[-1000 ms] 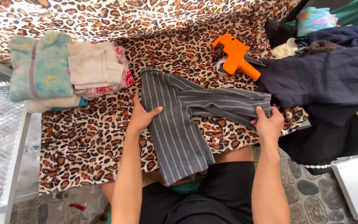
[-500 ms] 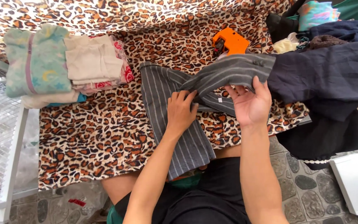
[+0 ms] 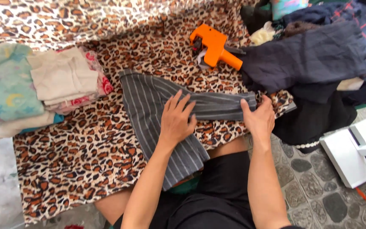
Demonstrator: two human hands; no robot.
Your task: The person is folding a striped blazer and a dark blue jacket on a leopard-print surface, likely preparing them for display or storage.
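Note:
A grey pinstriped garment (image 3: pixel 149 99) lies on the leopard-print cloth (image 3: pixel 85 157) in front of me, one part hanging over the near edge toward my lap. My left hand (image 3: pixel 176 118) lies flat on its middle, fingers spread, pressing it down. My right hand (image 3: pixel 259 118) grips the end of the garment's narrow folded part, which runs to the right.
An orange tagging gun (image 3: pixel 214 44) lies beyond the garment. Folded clothes (image 3: pixel 60 78) are stacked at the left, next to a pale green piece (image 3: pixel 3 85). A heap of dark clothes (image 3: pixel 314 59) fills the right. White boxes (image 3: pixel 356 148) sit on the stone floor.
My right hand has laid the raised narrow part back down, folded flat. My left hand stays pressed on the garment's middle. The view has shifted right.

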